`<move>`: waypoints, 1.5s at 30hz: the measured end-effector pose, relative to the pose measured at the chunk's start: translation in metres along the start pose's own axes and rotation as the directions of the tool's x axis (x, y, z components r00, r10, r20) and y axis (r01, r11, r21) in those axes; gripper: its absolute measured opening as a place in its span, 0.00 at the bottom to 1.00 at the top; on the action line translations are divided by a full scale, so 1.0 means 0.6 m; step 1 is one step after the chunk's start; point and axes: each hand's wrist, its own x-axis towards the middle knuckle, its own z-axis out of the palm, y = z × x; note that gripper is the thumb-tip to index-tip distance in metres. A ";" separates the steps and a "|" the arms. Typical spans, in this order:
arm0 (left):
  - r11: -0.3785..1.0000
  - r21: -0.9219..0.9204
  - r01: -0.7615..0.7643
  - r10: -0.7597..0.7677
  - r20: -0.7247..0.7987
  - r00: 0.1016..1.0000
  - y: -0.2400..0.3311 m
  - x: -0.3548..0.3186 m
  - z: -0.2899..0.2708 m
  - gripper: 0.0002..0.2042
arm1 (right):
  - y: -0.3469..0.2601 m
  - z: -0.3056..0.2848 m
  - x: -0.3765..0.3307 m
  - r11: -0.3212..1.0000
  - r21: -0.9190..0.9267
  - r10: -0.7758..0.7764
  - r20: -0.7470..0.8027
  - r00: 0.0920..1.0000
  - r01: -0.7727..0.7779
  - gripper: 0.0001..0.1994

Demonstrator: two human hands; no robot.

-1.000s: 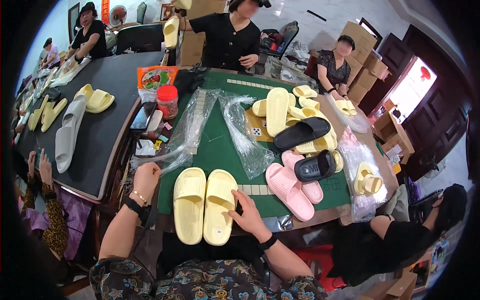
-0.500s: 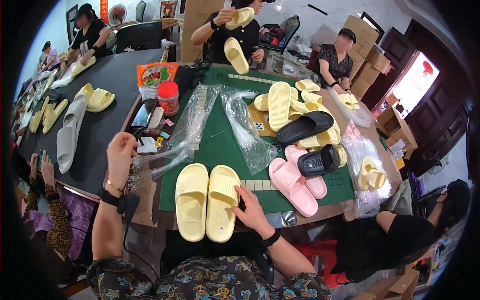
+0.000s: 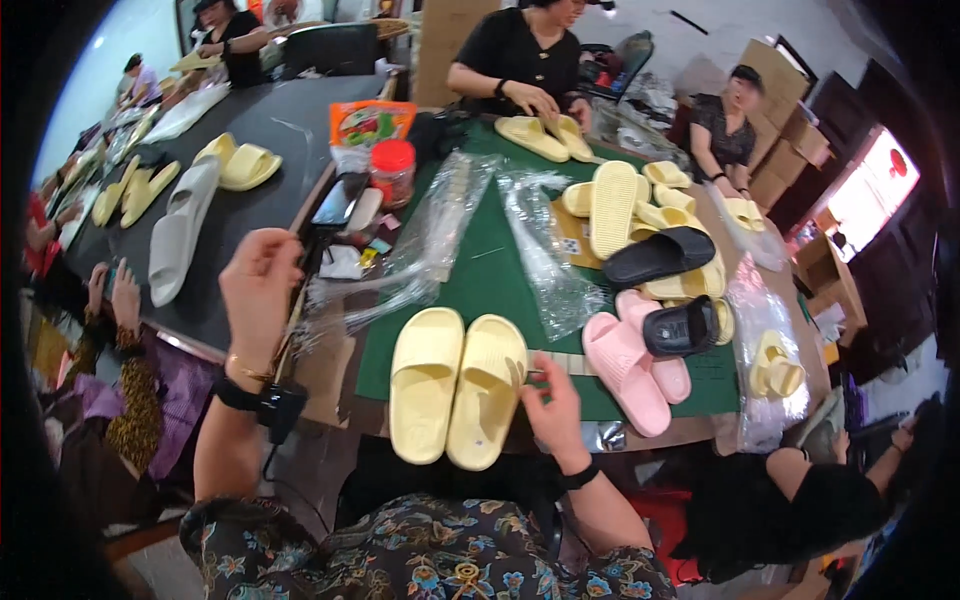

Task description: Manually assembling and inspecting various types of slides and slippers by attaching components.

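A pair of pale yellow slide slippers (image 3: 478, 425) lies side by side at the table's near edge, toes pointing away from me. My right hand (image 3: 556, 412) is just beside the right slipper, its fingers loosely bent and apart, holding nothing. To the left of the pair, my left hand (image 3: 262, 300) is raised with curled fingers; whether something thin is between them is hidden. Beyond it, clear plastic bags (image 3: 405, 275) spread over the green mat, their narrow ends fanned toward my left hand. Another clear bag (image 3: 550, 250) lies farther right.
Yellow slippers (image 3: 612, 210), black slides (image 3: 660, 255) and pink slides (image 3: 625, 365) are heaped at the right. A red-lidded jar (image 3: 392, 172) and a phone (image 3: 340, 200) stand at the left. Grey slippers (image 3: 180, 230) lie on the dark table. Co-workers sit around, one (image 3: 520, 80) handling yellow slippers.
My right hand has come off the right slipper to its right side. My left hand remains raised and curled. The co-worker opposite has lowered two yellow slippers onto the table. The view has shifted.
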 end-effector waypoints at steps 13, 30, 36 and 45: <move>0.700 0.082 -0.710 0.467 0.700 0.541 -0.004 -0.206 0.055 0.10 | -0.113 0.028 -0.029 0.984 -0.025 -0.164 0.265 0.950 0.177 0.19; 0.670 -0.275 -0.690 0.449 0.890 0.080 -0.079 -0.278 0.033 0.09 | -0.098 0.027 -0.165 0.978 -0.206 0.075 0.522 0.850 0.040 0.07; 0.714 -0.266 -0.648 0.383 0.923 0.043 -0.096 -0.269 0.048 0.10 | -0.103 0.038 -0.178 0.977 -0.146 0.213 0.622 0.754 -0.156 0.10; 0.676 -0.090 -0.732 0.458 0.828 0.322 -0.117 -0.224 0.087 0.16 | -0.094 0.057 -0.093 0.942 -0.155 0.336 0.486 0.807 -0.299 0.14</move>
